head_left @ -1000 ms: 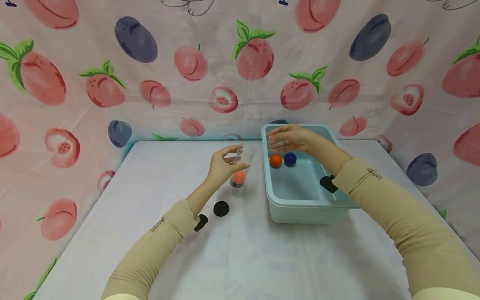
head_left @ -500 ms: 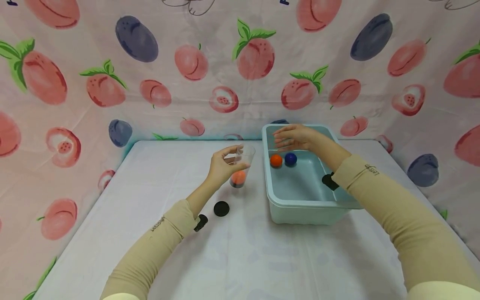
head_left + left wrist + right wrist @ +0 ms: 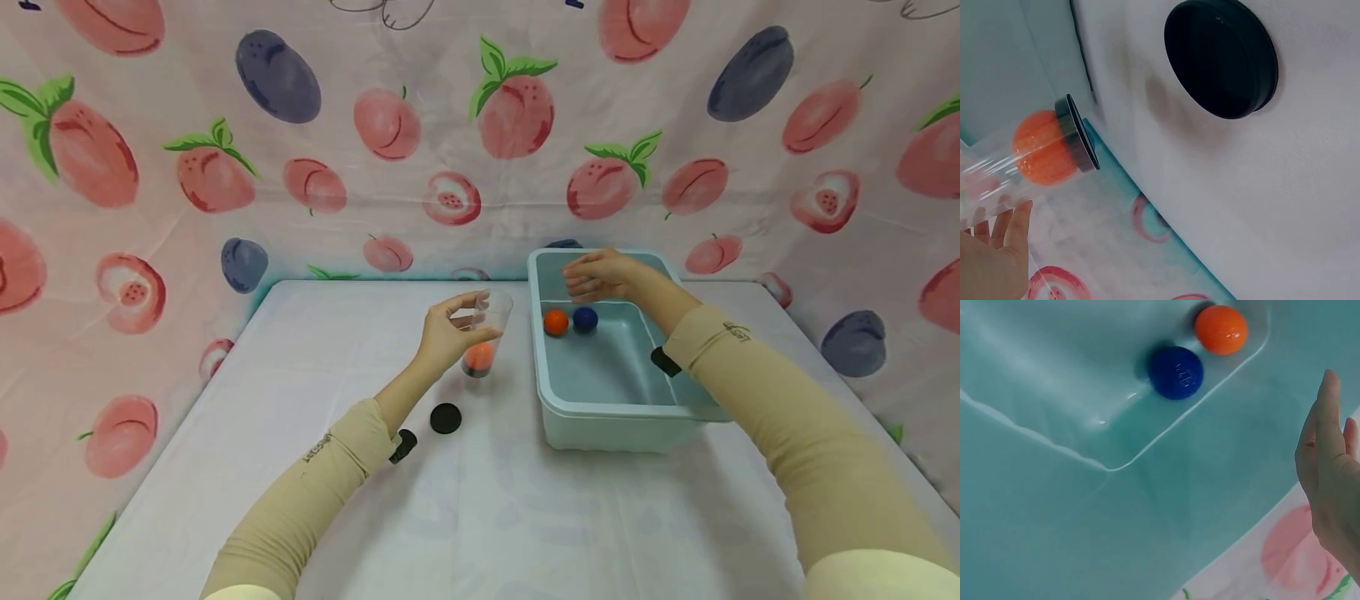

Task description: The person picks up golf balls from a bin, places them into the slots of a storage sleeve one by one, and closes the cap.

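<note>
My left hand (image 3: 445, 335) grips a clear plastic tube (image 3: 493, 310) with a black base, tilted slightly. An orange ball (image 3: 1045, 147) lies at the bottom of the tube, against the black base (image 3: 1077, 132). My right hand (image 3: 597, 277) is held over the back part of the light blue bin (image 3: 617, 409), fingers extended and holding nothing. On the bin floor below it, a second orange ball (image 3: 1221, 330) and a dark blue ball (image 3: 1175, 373) lie side by side near one wall.
A round black lid (image 3: 446, 418) lies on the white-covered table (image 3: 480, 500), near my left wrist. Behind the table hangs a fruit-printed cloth (image 3: 450, 100). The bin's raised walls stand around the two balls.
My right hand has drifted to the right above the bin, away from the tube. The left hand and tube stay in place; the whole head view has shifted slightly.
</note>
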Tool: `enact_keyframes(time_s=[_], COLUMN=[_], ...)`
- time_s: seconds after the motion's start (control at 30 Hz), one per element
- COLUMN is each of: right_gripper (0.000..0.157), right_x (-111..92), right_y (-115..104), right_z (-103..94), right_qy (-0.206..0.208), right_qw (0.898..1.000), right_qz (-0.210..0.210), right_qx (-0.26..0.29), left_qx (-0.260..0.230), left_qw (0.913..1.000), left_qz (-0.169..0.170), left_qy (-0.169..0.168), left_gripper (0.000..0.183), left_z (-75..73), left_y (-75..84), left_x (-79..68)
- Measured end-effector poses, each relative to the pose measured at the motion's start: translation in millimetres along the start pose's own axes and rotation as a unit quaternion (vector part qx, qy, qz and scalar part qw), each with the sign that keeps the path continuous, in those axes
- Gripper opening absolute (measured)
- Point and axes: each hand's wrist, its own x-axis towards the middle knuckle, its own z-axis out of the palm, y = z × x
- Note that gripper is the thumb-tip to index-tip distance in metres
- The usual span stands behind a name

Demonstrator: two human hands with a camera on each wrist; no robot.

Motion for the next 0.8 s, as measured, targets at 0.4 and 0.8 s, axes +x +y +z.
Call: enact_keyframes(time_s=[0.4, 0.8], right_gripper=[0.049, 0.054], right_x=[17.0, 22.3], right_y=[14.1, 20.8], right_z=[-10.2, -16.2], right_qy=[0.013, 0.040], right_qw=[0.999, 0.995], right_qz=[0.031, 0.091], right_qx=[0.016, -0.021], left_qx=[0.001, 0.001], left_qw=[1.0000, 1.0000], left_qz=[0.005, 0.002], left_qy=[-0.002, 0.000], left_gripper=[0.054, 0.054], left_z=[-2.7, -5.4], left_y=[-1.9, -0.1], left_x=[-0.1, -1.9])
